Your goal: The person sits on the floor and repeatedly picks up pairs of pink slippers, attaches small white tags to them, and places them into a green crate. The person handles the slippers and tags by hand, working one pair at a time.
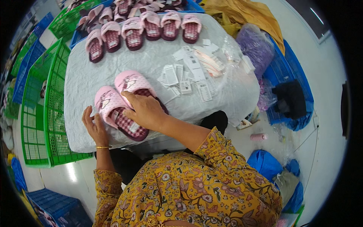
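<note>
Two pink slippers with stitched animal faces and checked insoles lie side by side near the table's front left, toes pointing away from me. My right hand (147, 109) rests over the inner edges of both, its thumb at the opening of the left slipper (106, 99) and its fingertips on the right slipper (132, 81). Whether it grips either one I cannot tell. Beside the left slipper's outer side is my left hand (95, 124), fingers apart and holding nothing. Several matching slippers (133, 34) stand in a row at the far edge. Paper tags (194, 68) lie scattered right of centre.
The table (79, 73) has a pale, plastic-like cover. Green mesh crates (56, 113) stand against its left side. A blue crate (195, 7) of slippers is behind it. Blue bins (297, 68) with a purple bundle (253, 48) stand at the right.
</note>
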### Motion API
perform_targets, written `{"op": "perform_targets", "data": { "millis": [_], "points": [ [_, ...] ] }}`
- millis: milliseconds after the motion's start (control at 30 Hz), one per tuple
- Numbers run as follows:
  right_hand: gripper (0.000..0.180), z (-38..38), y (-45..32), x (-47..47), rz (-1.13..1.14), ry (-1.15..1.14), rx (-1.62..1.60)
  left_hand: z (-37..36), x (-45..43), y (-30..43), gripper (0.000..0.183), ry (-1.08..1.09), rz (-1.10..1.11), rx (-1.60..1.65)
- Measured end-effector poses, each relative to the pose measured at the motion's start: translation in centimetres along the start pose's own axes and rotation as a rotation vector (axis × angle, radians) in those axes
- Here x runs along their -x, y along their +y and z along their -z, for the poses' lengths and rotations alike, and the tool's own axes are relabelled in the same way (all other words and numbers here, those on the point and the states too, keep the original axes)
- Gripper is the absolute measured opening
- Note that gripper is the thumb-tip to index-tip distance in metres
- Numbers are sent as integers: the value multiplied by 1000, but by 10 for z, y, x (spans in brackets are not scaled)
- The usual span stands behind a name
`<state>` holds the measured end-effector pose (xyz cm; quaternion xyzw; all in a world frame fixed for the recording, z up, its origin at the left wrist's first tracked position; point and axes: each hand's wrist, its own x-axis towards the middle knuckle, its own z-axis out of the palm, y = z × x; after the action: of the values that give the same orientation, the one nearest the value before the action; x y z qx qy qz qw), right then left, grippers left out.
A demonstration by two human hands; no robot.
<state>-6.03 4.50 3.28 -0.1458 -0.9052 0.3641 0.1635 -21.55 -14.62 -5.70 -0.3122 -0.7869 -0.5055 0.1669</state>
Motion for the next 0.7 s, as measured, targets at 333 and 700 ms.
{"op": "perform_targets", "data": {
  "millis": [333,700],
  "points": [
    [46,135,-43,118,737,-297,-1257,-7,-6,2,36,10,87,-29],
    [27,142,122,95,-125,577,36,-9,-8,-2,35,42,116,-65]
  ]
}}
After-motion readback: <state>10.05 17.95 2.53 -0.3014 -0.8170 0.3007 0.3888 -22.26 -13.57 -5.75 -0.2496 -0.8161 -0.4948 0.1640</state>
